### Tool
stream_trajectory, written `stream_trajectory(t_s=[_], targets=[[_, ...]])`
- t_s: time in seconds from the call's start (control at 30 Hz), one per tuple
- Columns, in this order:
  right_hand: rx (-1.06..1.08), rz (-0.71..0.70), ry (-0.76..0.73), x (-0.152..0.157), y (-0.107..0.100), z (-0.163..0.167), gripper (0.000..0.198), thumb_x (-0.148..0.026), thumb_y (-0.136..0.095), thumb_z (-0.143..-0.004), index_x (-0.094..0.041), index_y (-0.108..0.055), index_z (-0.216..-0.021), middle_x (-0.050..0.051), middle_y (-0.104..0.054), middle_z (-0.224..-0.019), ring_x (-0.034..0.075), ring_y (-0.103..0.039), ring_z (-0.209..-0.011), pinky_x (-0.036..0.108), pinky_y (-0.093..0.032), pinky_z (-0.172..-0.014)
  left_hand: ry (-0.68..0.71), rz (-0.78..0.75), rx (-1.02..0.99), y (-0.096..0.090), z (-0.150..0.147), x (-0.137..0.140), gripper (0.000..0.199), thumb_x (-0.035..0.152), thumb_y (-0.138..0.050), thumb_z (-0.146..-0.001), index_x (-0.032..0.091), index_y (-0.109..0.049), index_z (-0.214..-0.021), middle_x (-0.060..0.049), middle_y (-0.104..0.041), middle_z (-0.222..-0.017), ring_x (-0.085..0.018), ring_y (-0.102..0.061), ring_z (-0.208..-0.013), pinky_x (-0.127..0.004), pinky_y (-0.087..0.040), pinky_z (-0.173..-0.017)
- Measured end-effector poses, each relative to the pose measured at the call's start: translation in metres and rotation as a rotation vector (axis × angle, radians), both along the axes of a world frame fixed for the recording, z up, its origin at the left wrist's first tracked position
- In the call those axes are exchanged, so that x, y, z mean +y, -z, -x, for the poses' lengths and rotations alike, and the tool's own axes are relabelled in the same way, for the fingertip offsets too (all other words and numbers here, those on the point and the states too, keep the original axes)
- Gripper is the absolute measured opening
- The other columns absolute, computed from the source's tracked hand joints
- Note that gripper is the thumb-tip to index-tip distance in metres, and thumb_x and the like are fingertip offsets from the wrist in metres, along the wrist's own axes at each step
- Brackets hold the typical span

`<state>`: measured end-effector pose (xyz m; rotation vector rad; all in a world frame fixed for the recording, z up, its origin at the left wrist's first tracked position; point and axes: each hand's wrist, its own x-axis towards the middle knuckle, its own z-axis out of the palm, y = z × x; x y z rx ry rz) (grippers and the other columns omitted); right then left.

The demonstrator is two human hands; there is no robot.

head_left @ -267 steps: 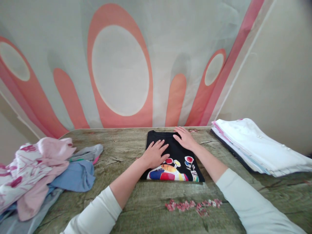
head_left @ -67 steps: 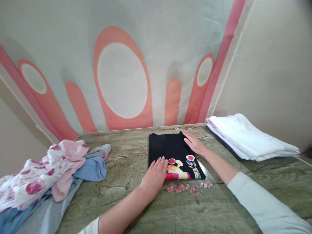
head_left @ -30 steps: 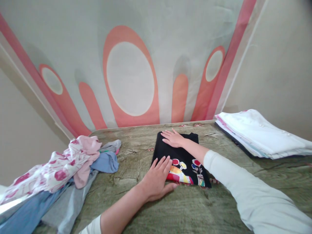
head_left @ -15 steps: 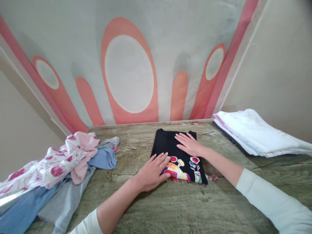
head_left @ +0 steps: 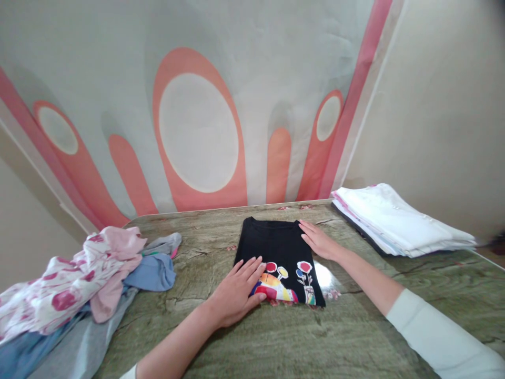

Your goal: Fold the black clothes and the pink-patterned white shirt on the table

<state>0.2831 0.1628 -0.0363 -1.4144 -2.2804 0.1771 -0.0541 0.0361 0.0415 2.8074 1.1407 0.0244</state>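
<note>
A black T-shirt, folded into a rough rectangle, lies flat with its neckline toward the wall. Red, yellow and white flower pictures show along its near end. My left hand rests with fingers stretched out on the shirt's near left part, covering some of the print. My right hand lies along the shirt's far right edge, fingers extended and fingertips at the corner by the neckline. Neither hand grips the cloth.
The wood-patterned table meets a wall with a pink and grey print. On the left lies a loose heap of clothes, pink, white, blue and grey. A stack of folded clothes, white on top, stands at the right.
My right hand has slid from the middle of the shirt's upper part to its right edge. The left hand stays on the shirt. The camera view has shifted a little.
</note>
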Motion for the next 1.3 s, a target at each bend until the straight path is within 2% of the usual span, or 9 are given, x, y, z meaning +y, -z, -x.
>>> stream_trajectory(t_s=[0.23, 0.43, 0.6, 0.73, 0.87, 1.13, 1.23, 1.3], targets=[[-0.075, 0.036, 0.179, 0.018, 0.003, 0.005, 0.053, -0.043, -0.027, -0.092, -0.016, -0.035, -0.137, 0.01, -0.039, -0.14, 0.024, -0.031, -0.13, 0.045, -0.023, -0.106, 0.004, -0.008, 0.004, 0.0, 0.0, 0.0, 0.06, 0.054, -0.022, -0.093, 0.025, -0.01, -0.144, -0.003, -0.011, -0.15, -0.018, -0.01, -0.137, -0.038, -0.011, -0.111], [0.07, -0.032, 0.299, 0.028, 0.009, -0.003, 0.04, -0.031, -0.031, -0.091, -0.016, -0.055, -0.12, 0.01, -0.05, -0.13, 0.022, -0.041, -0.123, 0.042, -0.028, -0.104, -0.002, -0.005, -0.008, 0.0, 0.0, 0.001, 0.06, 0.054, -0.022, -0.093, 0.025, -0.009, -0.144, -0.003, -0.011, -0.15, -0.018, -0.012, -0.137, -0.037, -0.012, -0.111], [0.15, -0.093, 0.359, 0.025, 0.006, -0.011, 0.04, -0.019, -0.028, -0.088, -0.015, -0.057, -0.115, 0.011, -0.059, -0.116, 0.02, -0.052, -0.111, 0.038, -0.038, -0.097, 0.0, -0.015, -0.015, 0.003, 0.001, 0.002, 0.06, 0.054, -0.023, -0.093, 0.026, -0.008, -0.144, -0.002, -0.01, -0.15, -0.018, -0.012, -0.137, -0.037, -0.013, -0.111], [0.191, -0.146, 0.303, 0.015, -0.001, -0.008, 0.037, -0.015, -0.031, -0.084, -0.018, -0.061, -0.106, 0.008, -0.061, -0.107, 0.02, -0.054, -0.104, 0.037, -0.04, -0.094, 0.007, -0.03, -0.019, 0.003, 0.002, 0.002, 0.06, 0.053, -0.023, -0.093, 0.026, -0.008, -0.144, -0.002, -0.011, -0.15, -0.018, -0.013, -0.137, -0.037, -0.013, -0.111], [0.117, -0.122, 0.207, 0.012, -0.005, -0.001, 0.033, -0.022, -0.038, -0.085, -0.019, -0.06, -0.11, 0.008, -0.06, -0.111, 0.021, -0.051, -0.106, 0.037, -0.037, -0.096, 0.008, -0.04, -0.023, 0.004, 0.002, 0.002, 0.06, 0.053, -0.024, -0.093, 0.026, -0.009, -0.144, -0.002, -0.012, -0.15, -0.019, -0.015, -0.136, -0.037, -0.014, -0.11], [0.101, -0.085, 0.258, 0.026, 0.007, -0.005, 0.031, -0.031, -0.041, -0.086, -0.019, -0.064, -0.103, 0.01, -0.06, -0.111, 0.024, -0.052, -0.105, 0.04, -0.036, -0.094, -0.004, -0.018, -0.015, 0.002, 0.003, 0.001, 0.061, 0.054, -0.024, -0.092, 0.026, -0.009, -0.144, -0.003, -0.013, -0.15, -0.02, -0.014, -0.136, -0.039, -0.014, -0.11], [0.143, -0.084, 0.255, 0.03, 0.009, -0.01, 0.03, -0.031, -0.041, -0.086, -0.019, -0.065, -0.099, 0.009, -0.063, -0.106, 0.024, -0.054, -0.101, 0.041, -0.039, -0.091, -0.028, -0.026, -0.016, -0.003, -0.006, -0.006, 0.064, 0.056, -0.028, -0.09, 0.024, -0.014, -0.144, -0.005, -0.017, -0.149, -0.022, -0.016, -0.136, -0.041, -0.014, -0.11], [0.174, -0.082, 0.244, 0.032, 0.008, -0.012, 0.028, -0.031, -0.041, -0.086, -0.02, -0.065, -0.095, 0.008, -0.064, -0.102, 0.024, -0.056, -0.098, 0.04, -0.04, -0.089, 0.01, -0.032, -0.036, -0.007, -0.019, -0.013, 0.065, 0.056, -0.032, -0.089, 0.024, -0.018, -0.143, -0.006, -0.02, -0.148, -0.023, -0.018, -0.135, -0.042, -0.013, -0.11]])
